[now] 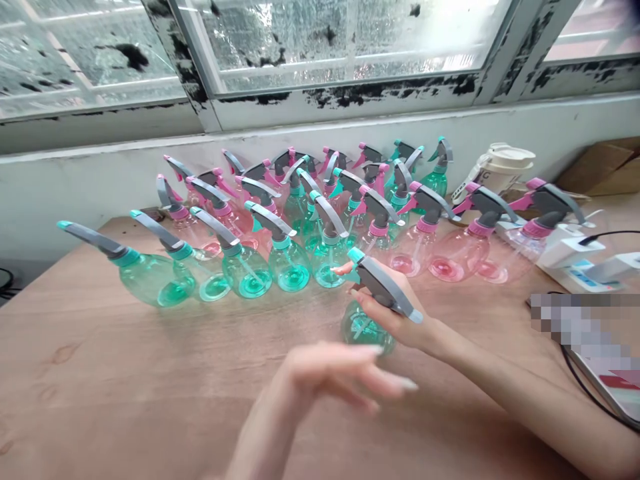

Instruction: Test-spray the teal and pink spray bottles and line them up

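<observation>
My right hand (395,317) grips a green spray bottle (367,328) by its neck, under the grey trigger head (383,283). The bottle stands on the wooden table (125,387) just in front of the rows of bottles. My left hand (340,373) hovers low in front of that bottle, blurred, fingers spread and holding nothing. Behind stand rows of clear green spray bottles (247,267) on the left and centre, and clear pink spray bottles (453,250) toward the right and back, all with grey triggers.
A white paper cup (505,167) lies on its side at the back right, beside a cardboard box (605,167). A white power strip (575,260) with a black cable sits at the right. A window and white sill wall run behind the table.
</observation>
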`<state>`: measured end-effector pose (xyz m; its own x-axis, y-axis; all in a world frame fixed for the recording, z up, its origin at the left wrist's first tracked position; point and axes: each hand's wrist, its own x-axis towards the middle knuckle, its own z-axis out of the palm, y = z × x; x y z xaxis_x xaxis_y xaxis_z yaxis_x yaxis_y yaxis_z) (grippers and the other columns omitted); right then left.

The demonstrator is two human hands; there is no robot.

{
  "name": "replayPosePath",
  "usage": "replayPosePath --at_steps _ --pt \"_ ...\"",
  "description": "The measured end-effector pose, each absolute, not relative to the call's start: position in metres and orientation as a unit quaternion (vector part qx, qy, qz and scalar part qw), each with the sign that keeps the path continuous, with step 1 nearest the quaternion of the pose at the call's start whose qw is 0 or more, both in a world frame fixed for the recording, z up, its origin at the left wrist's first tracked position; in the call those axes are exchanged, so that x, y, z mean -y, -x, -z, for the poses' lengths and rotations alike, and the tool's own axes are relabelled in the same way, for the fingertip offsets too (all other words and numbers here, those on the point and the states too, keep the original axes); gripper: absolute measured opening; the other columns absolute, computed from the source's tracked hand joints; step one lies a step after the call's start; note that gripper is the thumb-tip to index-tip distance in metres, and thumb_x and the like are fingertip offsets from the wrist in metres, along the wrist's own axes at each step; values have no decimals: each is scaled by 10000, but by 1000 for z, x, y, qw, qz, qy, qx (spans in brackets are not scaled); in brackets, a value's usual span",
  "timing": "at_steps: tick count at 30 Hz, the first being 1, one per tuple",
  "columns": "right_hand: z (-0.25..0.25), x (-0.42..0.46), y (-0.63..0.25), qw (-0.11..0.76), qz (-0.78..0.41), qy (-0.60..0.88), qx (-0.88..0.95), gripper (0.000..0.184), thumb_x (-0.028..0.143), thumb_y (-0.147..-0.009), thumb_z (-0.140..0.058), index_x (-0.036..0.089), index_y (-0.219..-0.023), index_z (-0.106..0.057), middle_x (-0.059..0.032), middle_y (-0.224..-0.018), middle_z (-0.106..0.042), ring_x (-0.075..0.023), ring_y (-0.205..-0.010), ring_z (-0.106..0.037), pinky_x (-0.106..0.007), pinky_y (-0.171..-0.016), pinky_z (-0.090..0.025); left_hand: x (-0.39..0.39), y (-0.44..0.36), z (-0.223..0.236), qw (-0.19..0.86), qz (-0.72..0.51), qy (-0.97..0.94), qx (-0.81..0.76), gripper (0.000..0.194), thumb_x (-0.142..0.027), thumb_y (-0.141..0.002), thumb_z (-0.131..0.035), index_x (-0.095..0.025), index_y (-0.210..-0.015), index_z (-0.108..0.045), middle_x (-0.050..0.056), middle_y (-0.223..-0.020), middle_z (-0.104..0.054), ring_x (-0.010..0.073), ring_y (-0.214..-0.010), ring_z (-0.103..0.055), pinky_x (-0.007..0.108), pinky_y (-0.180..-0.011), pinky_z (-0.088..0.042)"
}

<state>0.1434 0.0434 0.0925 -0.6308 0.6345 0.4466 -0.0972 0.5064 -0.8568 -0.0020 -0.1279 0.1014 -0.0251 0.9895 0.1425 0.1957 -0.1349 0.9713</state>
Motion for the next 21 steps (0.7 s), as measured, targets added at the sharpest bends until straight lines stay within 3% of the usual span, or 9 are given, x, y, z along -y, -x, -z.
replayPosePath --at_steps 2,6,11,15,21 --pt "-92 -45 -144 390 -461 175 777 284 103 -837 -536 209 -1096 -582 43 -726 -489 -90 -543 -422 -245 -561 -394 99 15 -96 362 -472 -600 -536 490 -564 -1003 -292 -252 -1176 -627 68 -1010 -722 255 -946 -693 411 -796 -568" --pt "-89 -48 -147 398 -447 168 783 278 104 -841 -531 228 -1084 -586 28 -765 -522 -109 -589 -454 -281 -658 -458 67 35 -58 186 -343 -710 -586 238 -316 -962 -505 -218 -1148 -615 99 -1255 -625 262 -1193 -577 453 -1002 -488" --pt "-85 -50 -149 392 -452 173 782 274 150 -873 -528 243 -1122 -595 14 -741 -510 -121 -550 -457 -292 -625 -481 64 41 -16 34 -209 -778 -591 386 -290 -948 -534 -165 -1314 -528 172 -1449 -481 321 -1362 -430 547 -1101 -386" --pt "-86 -49 -149 386 -449 180 786 260 190 -900 -540 241 -1151 -584 27 -692 -465 -122 -540 -448 -267 -548 -430 66 42 -13 -1 -168 -789 -591 426 -300 -973 -496 -143 -1369 -485 190 -1497 -423 322 -1397 -387 553 -1111 -372" --pt "-95 -47 -146 366 -436 182 802 181 194 -910 -564 219 -1087 -591 71 -643 -323 -78 -484 -293 -227 -453 -288 66 43 -15 -3 -160 -792 -589 437 -287 -969 -495 -145 -1382 -481 180 -1503 -420 311 -1406 -374 544 -1114 -373"
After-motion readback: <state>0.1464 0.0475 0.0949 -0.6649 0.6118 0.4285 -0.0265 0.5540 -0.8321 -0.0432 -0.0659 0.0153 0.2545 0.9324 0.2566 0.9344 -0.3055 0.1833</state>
